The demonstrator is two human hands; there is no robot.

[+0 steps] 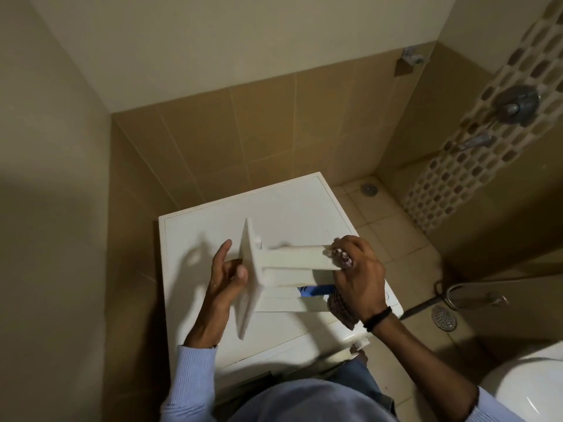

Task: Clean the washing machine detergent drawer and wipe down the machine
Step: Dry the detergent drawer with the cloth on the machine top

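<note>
You hold the detergent drawer out for wiping.
Left hand fingers curl on its front panel to steady it; right hand fingers bunch the cloth against its back end, above the washing machine top.

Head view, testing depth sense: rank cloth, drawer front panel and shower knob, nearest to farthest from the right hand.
1. cloth, gripped in the right hand
2. drawer front panel, to the left
3. shower knob, far off, upper right
</note>
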